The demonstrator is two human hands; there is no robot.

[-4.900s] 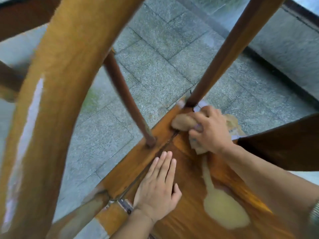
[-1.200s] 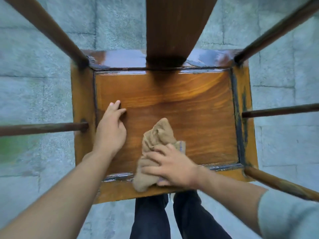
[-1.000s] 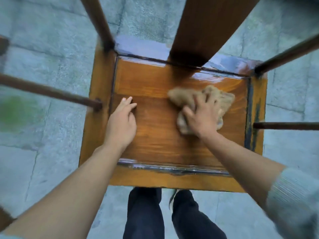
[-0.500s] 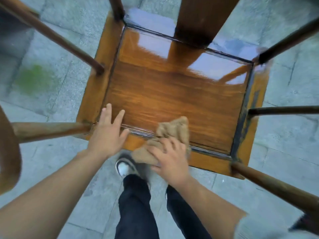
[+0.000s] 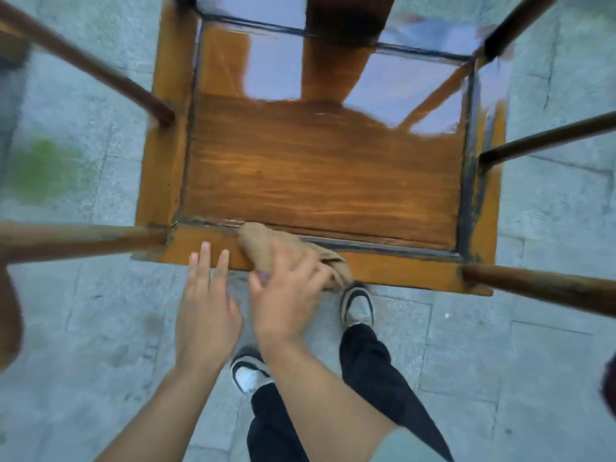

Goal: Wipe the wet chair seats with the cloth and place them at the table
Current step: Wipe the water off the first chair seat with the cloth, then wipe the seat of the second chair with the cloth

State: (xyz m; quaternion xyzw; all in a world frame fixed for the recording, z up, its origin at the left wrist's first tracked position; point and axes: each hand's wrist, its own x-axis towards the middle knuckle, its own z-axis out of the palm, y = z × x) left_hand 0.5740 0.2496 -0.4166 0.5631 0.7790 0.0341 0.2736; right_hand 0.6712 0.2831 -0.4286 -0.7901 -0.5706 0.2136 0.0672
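Observation:
I look straight down on a wooden chair seat [image 5: 320, 175], orange-brown, its far half glossy and mirroring the sky. Dark rails rise from the seat's corners toward the camera. A tan cloth [image 5: 266, 243] lies bunched on the seat's near edge. My right hand [image 5: 286, 295] presses down on the cloth and grips it. My left hand [image 5: 206, 301] hovers just left of it, fingers spread, fingertips over the near edge of the seat, holding nothing.
Grey stone paving [image 5: 533, 361] surrounds the chair, with a green patch [image 5: 43, 168] on the left. My legs in dark trousers and two shoes [image 5: 358, 305] stand right at the seat's near edge. A curved wooden part [image 5: 8, 315] sits at far left.
My right hand has swept the cloth from the seat's far right back to the near edge. My left hand has lifted off the seat and come back beside it. The view has shifted forward.

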